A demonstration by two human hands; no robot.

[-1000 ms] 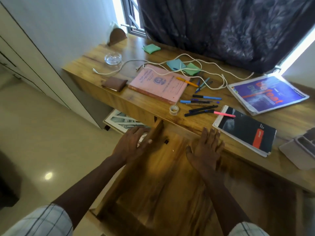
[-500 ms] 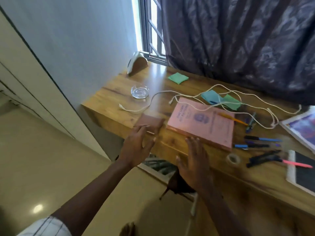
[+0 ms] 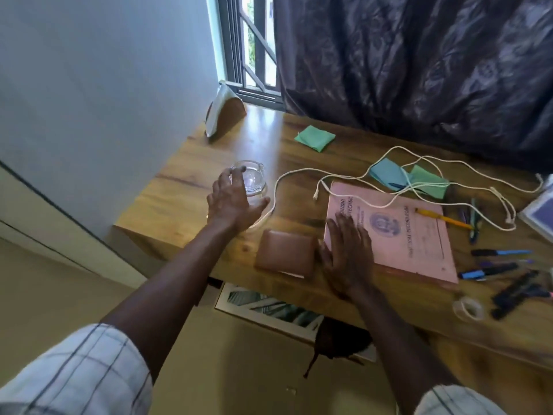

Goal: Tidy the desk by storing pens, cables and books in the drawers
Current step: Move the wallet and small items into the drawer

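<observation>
Head view: right hand (image 3: 347, 259) flat across edge of book (image 3: 404, 235)

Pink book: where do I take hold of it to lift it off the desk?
Grip the pink book by its near long edge, coming from the front of the desk. It lies flat; the white cable drapes over its far edge and a yellow pen rests on its far right corner.

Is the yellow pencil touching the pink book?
Touching. The head view shows the yellow pencil lying across the far right corner of the pink book, with one end past the edge.
</observation>
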